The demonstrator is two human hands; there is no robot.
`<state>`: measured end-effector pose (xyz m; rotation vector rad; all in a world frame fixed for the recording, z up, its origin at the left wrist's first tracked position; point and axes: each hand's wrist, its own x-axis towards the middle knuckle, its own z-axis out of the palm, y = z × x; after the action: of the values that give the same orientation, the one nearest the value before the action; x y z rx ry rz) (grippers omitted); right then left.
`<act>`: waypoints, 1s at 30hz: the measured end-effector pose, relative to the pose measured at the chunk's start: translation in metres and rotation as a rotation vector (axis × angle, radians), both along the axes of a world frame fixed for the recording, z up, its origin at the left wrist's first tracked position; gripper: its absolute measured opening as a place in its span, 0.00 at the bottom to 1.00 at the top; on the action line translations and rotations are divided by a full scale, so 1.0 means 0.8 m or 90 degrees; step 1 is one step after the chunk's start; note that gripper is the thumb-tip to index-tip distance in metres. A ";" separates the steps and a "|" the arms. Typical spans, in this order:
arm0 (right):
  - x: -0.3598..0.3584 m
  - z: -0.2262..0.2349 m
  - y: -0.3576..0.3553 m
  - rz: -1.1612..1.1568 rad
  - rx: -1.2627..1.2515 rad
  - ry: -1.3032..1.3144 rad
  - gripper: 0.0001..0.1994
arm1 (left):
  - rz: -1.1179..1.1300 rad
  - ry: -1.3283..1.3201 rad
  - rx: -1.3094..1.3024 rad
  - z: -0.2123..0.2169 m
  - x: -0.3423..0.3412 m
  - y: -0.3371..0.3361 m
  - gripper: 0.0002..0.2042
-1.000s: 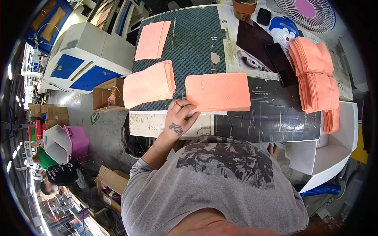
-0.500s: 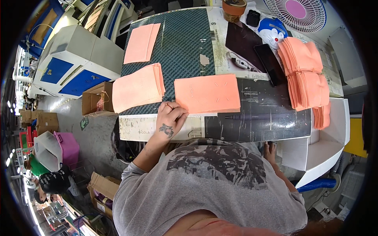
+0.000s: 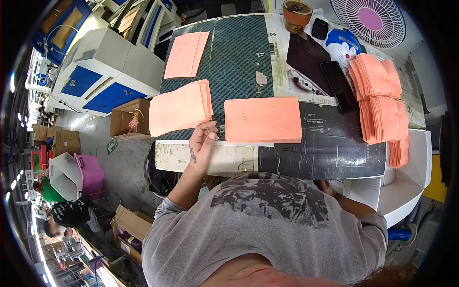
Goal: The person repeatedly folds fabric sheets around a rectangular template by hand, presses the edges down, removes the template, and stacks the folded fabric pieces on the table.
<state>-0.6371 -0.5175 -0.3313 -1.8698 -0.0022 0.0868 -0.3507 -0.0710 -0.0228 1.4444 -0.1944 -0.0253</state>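
Observation:
My left hand [image 3: 203, 139] is at the table's front edge, between two piles of salmon-pink sheets. Its fingers are loosely bent and apart, with nothing visible in them. Its fingertips are close to the lower right corner of a fanned stack of sheets [image 3: 179, 109]. Just right of the hand lies a squared salmon-pink stack [image 3: 263, 119] with small slits and embossed marks on top. My right hand [image 3: 326, 187] is low beside my body, below the table edge; its fingers are mostly hidden.
Farther back lies another small pink pile [image 3: 185, 55] on the green patterned mat [image 3: 234, 52]. To the right are a black phone [image 3: 338, 86], thick bundles of pink pieces [image 3: 382, 117], a blue-and-white figure [image 3: 343, 45] and a fan [image 3: 370, 20]. A white carton [image 3: 409, 184] adjoins the table.
My left hand has let go of the squared stack's lower left corner and shifted left of it, fingers loosened. My right hand stays low at my side. The whole view has shifted slightly.

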 end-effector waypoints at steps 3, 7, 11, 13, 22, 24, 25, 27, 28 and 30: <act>-0.018 -0.050 -0.006 -0.037 0.244 0.188 0.25 | -0.011 0.013 0.034 0.007 0.004 -0.003 0.12; -0.005 0.010 -0.001 -0.131 0.301 0.372 0.26 | 0.005 -0.058 0.154 -0.006 -0.005 0.003 0.14; -0.005 0.078 0.017 -0.270 0.306 0.502 0.26 | -0.026 -0.127 0.221 -0.016 0.005 -0.002 0.16; -0.007 0.079 0.009 -0.272 0.371 0.556 0.25 | -0.015 -0.114 0.159 -0.019 0.006 -0.003 0.17; -0.026 0.068 -0.017 -0.287 0.684 0.791 0.23 | 0.004 -0.094 0.168 -0.019 0.002 -0.002 0.20; -0.038 0.063 -0.024 -0.298 0.757 0.833 0.22 | -0.011 -0.111 0.185 -0.018 0.005 -0.004 0.20; -0.043 0.061 -0.028 -0.301 0.756 0.834 0.22 | -0.012 -0.108 0.183 -0.017 0.006 -0.005 0.20; -0.050 0.058 -0.036 -0.287 0.764 0.882 0.21 | -0.021 -0.116 0.185 -0.017 0.008 -0.006 0.21; -0.052 0.056 -0.040 -0.278 0.767 0.906 0.21 | -0.024 -0.121 0.186 -0.017 0.009 -0.006 0.21; -0.051 0.057 -0.045 -0.268 0.767 0.933 0.20 | -0.023 -0.123 0.188 -0.016 0.009 -0.006 0.21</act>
<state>-0.6775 -0.5537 -0.2855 -0.2767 1.0774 0.9066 -0.3438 -0.0757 -0.0360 1.7383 -0.3890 0.0585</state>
